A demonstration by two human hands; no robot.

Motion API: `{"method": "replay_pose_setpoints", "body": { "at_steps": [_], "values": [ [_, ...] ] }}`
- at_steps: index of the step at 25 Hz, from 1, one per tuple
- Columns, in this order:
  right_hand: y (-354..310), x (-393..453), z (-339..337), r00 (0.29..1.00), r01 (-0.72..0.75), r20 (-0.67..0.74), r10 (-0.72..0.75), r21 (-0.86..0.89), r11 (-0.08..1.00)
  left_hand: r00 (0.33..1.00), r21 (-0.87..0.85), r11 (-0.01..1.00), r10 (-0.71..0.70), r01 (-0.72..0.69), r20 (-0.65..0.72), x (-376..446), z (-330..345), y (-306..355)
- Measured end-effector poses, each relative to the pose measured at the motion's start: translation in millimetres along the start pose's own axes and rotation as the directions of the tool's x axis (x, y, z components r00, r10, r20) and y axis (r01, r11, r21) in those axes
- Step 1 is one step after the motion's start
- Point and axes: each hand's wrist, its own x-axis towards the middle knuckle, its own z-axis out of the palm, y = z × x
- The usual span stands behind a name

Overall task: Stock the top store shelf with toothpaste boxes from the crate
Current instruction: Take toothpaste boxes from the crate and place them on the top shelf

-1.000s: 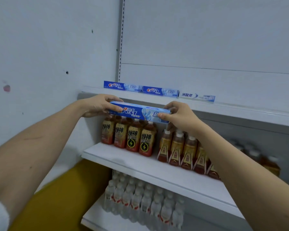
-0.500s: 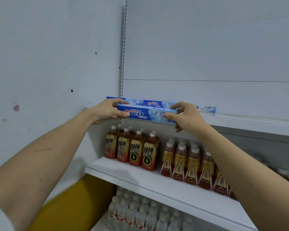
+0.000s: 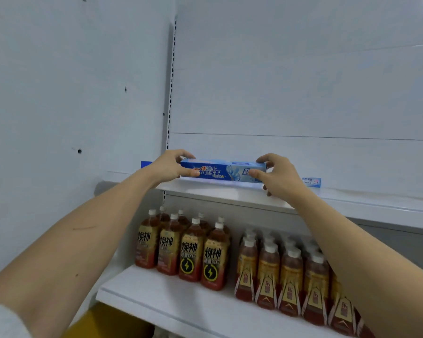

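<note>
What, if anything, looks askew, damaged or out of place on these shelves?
Nothing stands out. The toothpaste box sits level between the left hand and right hand at the top shelf; the bottles below stand upright in rows.

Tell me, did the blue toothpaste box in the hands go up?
Yes. The toothpaste box, held by the left hand and right hand, rose from in front of the bottles to the top shelf edge.

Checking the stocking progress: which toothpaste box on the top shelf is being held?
The front toothpaste box, gripped at its ends by the left hand and right hand; the back-row boxes lie untouched.
</note>
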Motion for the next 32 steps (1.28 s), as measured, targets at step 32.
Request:
{"method": "replay_pose_setpoints", "body": {
  "at_steps": [32],
  "values": [
    [26,82,40,0.968,-0.179,0.116,0.223,-0.302,0.936,0.991,0.203,0.972,-0.129,0.121,0.024,79,43,-14]
  ]
}}
